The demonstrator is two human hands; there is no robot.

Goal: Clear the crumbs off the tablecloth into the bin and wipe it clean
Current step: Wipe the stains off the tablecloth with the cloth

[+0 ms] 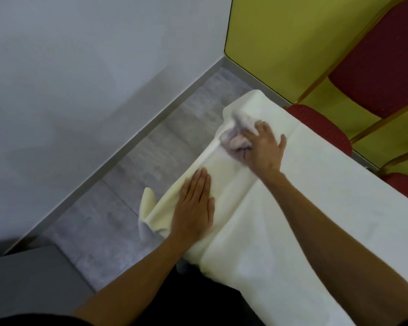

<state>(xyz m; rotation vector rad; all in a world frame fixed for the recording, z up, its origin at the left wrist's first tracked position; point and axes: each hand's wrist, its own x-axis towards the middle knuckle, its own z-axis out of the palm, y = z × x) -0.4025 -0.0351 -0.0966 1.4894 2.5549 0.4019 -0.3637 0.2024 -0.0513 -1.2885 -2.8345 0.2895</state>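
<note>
I'm watching the right hand (265, 147) working at the far left corner of the table, fingers spread and pressing down flat on a crumpled pale lilac rag (236, 137), thumb splayed out to the side. It is pushing the rag, not clutching it, though the blur is softening the fingertips. The left hand (194, 208) is lying flat, fingers straight and together, on the tablecloth (316, 208) right where it is folding over the left edge, and I'm reading that as pinning the cloth taut. The relation that matters: the rag is sitting beyond the left hand along that same edge, so the right arm is reaching across and past it, and any stroke back toward me would be running along the edge toward the pinning hand. I'm seeing no crumbs on the white cloth from here. A dark grey surface (33, 278) is showing at the lower left on the floor side; I cannot tell whether that is the bin.
</note>
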